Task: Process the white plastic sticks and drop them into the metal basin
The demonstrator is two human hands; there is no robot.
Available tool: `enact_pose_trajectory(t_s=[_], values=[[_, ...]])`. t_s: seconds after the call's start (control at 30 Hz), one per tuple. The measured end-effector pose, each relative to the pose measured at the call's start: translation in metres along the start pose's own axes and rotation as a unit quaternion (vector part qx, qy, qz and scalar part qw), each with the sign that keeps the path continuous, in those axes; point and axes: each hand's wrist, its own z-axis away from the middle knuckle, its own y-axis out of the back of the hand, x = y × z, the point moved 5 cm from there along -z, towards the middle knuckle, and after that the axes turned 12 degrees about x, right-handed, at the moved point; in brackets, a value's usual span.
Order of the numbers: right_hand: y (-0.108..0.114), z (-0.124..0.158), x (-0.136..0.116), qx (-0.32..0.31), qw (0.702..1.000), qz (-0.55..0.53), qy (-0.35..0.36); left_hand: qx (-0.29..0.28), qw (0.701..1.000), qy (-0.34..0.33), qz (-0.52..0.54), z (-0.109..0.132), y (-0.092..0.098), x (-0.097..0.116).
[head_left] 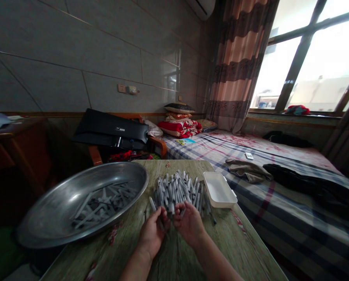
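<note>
My left hand [154, 230] is closed around a slim whitish pen [152, 203], whose pale upper end sticks out above the thumb. Beside it, my right hand [189, 224] has its fingers curled together; a small grey piece seems to lie at the fingertips, too small to name. Just beyond both hands is a heap of similar whitish pens [177, 189] with dark ends, lying on the wood-patterned table [174, 257]. To the left, a large oval metal basin [57, 195] holds many loose pale and dark pen-like pieces [104, 205].
At the table's right edge stands a white plastic box [219, 189] with side clips. A bed [209, 148] with plaid bedding, dark clothes [297, 181] and folded quilts [180, 127] lies beyond. Behind the basin, a black padded case [113, 128] rests on a wooden chair [159, 145].
</note>
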Motion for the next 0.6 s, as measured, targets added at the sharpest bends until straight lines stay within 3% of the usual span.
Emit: enact_pose_trajectory(t_s=[0.07, 0.13, 0.33, 0.43, 0.5, 0.6], values=[[0.0, -0.001, -0.008, 0.007, 0.998, -0.021, 0.055, 0.011, 0.996, 0.087, 0.01, 0.001, 0.001, -0.01], [0.0, -0.001, -0.014, 0.017, 0.994, -0.007, 0.11, -0.012, 0.993, 0.12, 0.002, 0.005, -0.001, -0.012], [0.005, -0.002, -0.014, 0.044, 0.965, 0.105, 0.237, -0.069, 0.984, 0.161, -0.027, 0.016, -0.011, -0.02], [0.005, 0.004, -0.007, 0.044, 0.92, 0.247, 0.301, -0.093, 0.979, 0.179, -0.004, 0.018, -0.015, -0.026], [0.001, 0.01, -0.003, 0.02, 0.888, 0.326, 0.323, -0.087, 0.979, 0.185, 0.015, 0.016, -0.014, -0.027], [-0.002, 0.014, -0.001, -0.005, 0.879, 0.354, 0.32, -0.072, 0.979, 0.188, 0.031, 0.011, -0.011, -0.029]])
